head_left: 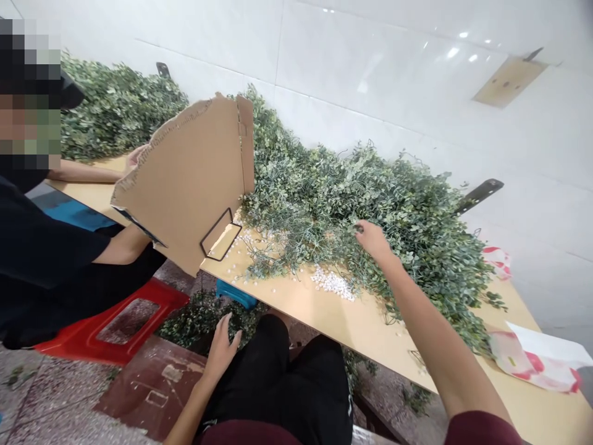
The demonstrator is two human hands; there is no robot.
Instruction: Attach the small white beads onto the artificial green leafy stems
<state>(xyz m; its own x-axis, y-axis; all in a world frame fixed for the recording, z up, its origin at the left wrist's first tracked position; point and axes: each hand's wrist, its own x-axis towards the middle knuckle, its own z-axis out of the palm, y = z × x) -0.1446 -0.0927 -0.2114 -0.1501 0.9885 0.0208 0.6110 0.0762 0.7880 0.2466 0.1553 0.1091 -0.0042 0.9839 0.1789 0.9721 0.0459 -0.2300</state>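
Our right hand [373,241]: fingertips bent in at the near side of the leaf heap [417,241] on the table [523,402]; we cannot tell whether they grasp a stem. Our left hand [223,346]: fingers loosely spread, nothing in them, just off the table's near edge.

Outward: the leaf heap lies along the table's wall side, thick and tangled. White bits [332,283] sit in a small pile at the table's near edge, others strewn towards the cardboard [185,173], which a co-worker's hand [134,157] steadies at the table's left part. More leaves [185,321] below the table.

State of work: some white bits loose and gathered, many scattered; we judge much of the heap unsorted. No finished batch we can pick out; share done, cannot tell.
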